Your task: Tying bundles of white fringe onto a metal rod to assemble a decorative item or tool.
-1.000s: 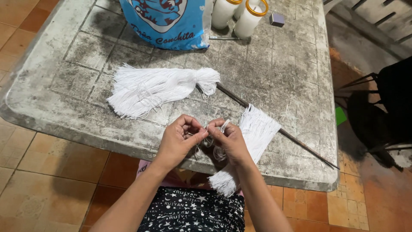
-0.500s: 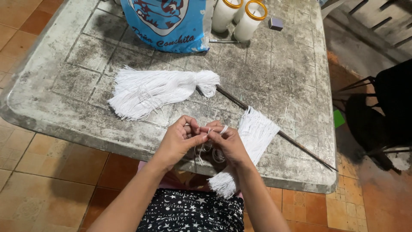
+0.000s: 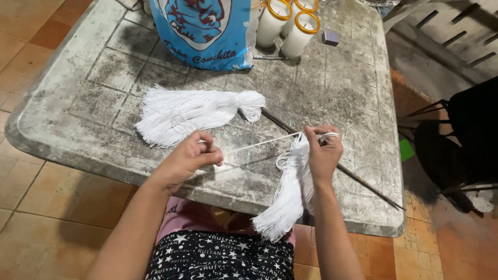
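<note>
Here, left hand (image 3: 189, 158) pinching white string (image 3: 262, 141), right hand (image 3: 322, 150) gripping tassel (image 3: 290, 192)

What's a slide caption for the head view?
Left hand and right hand pull a white string taut above a white thread tassel on a weathered table; finished tassel beside.

A weathered grey stone-patterned table (image 3: 337, 78) with rounded corners stands on an orange tiled floor (image 3: 31, 207). On it lies a finished white yarn tassel (image 3: 192, 111), its tied head pointing right. A thin dark rod (image 3: 358, 179) runs diagonally toward the near right corner. At the far edge stand a blue printed bag (image 3: 205, 31), white candles with yellow rims (image 3: 288, 26) and a small grey block (image 3: 330, 37).
</note>
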